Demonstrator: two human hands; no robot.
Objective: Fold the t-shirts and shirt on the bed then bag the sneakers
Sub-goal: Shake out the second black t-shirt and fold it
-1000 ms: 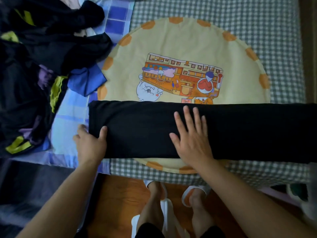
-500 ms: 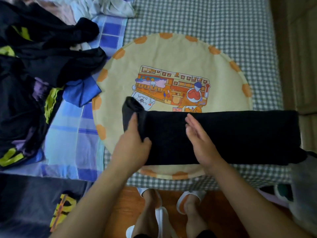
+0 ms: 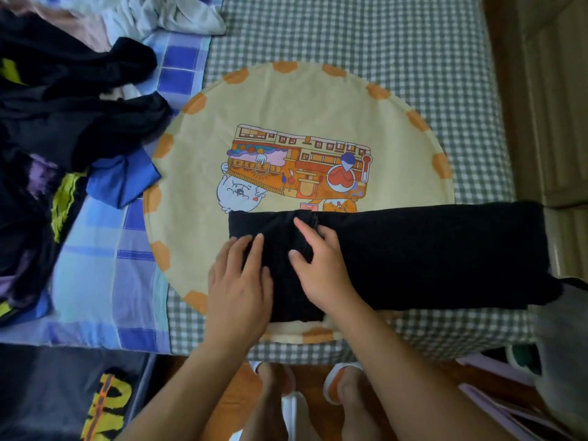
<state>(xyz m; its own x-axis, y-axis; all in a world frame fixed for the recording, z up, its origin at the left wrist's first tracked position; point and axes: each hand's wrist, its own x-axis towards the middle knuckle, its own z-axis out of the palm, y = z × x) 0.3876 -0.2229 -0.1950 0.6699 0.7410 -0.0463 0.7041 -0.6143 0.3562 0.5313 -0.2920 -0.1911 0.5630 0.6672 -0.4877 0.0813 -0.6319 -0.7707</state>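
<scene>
Head view looked down on the bed [image 3: 366,36], whose grey-and-white checked cover filled the upper and right part of the picture and ran to the near edge above the wooden floor [image 3: 318,370]. On the cover lay a round cream mat [image 3: 302,100] with orange patches along its rim and a cartoon print in its middle. A blue patchwork sheet [image 3: 95,281] covered the bed's left side, and on it sat a pile of dark clothes [image 3: 63,100] with yellow and purple markings, a blue garment [image 3: 124,183] at its right edge touching the mat's rim, and pale crumpled cloth [image 3: 165,14] at the far end. The black t-shirt [image 3: 429,253] lay as a long band across the near part of the mat, its right end reaching past the bed's right edge; its left end had been turned over onto the band, making a doubled section with a visible edge running front to back. The left hand [image 3: 238,281] rested flat on that folded section near its left edge, fingers straight and together, its grip released and nothing grasped. The right hand [image 3: 321,265] lay just beside it, fingers bent over the folded edge and thumb spread toward the left hand; whether they pinched the cloth or only pressed it could not be told. Below the bed's edge stood the person's feet in white and orange slippers [image 3: 337,383]. At lower left a dark cloth with yellow lettering [image 3: 108,405] lay off the bed.
</scene>
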